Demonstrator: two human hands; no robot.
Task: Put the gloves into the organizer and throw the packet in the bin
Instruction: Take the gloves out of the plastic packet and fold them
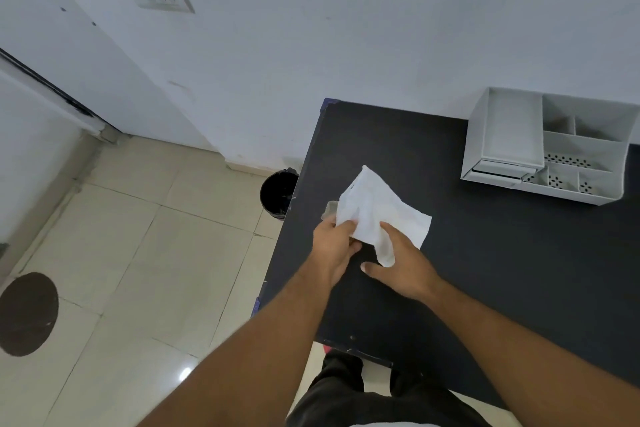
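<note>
A dark round patch (pixel 28 314) is lying on the tiled floor (pixel 138 253) at the far left. Further right, a black bin (pixel 278 194) is standing on the floor just beside the counter's (pixel 502 270) left edge. The left hand (pixel 334 246) is pinching the near-left corner of the white packet (pixel 377 215), fingers (pixel 348 227) closed on it. The right hand (pixel 403 270) is gripping the packet's near edge, thumb spread on the counter (whether the gloves are inside, I cannot tell). At the far right, the white organizer (pixel 554 149) is sitting against the wall, well apart from the packet.
</note>
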